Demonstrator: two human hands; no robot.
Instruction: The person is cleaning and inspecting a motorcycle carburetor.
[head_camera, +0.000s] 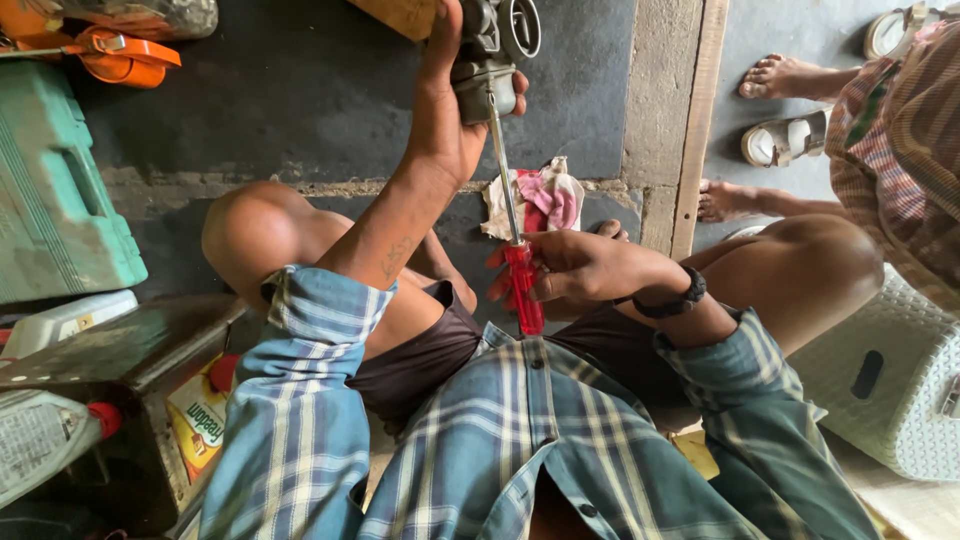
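I am holding a grey metal engine part (490, 60) up in front of me, my left hand (445, 110) wrapped tight around its side. My right hand (570, 265) is pinching the red handle of a screwdriver (522, 285), fingers closed around it, with the shaft running up so the tip is meeting the underside of the part. I am judging this as working a screw there; next I need to be keeping the tip seated and the part steady while twisting.
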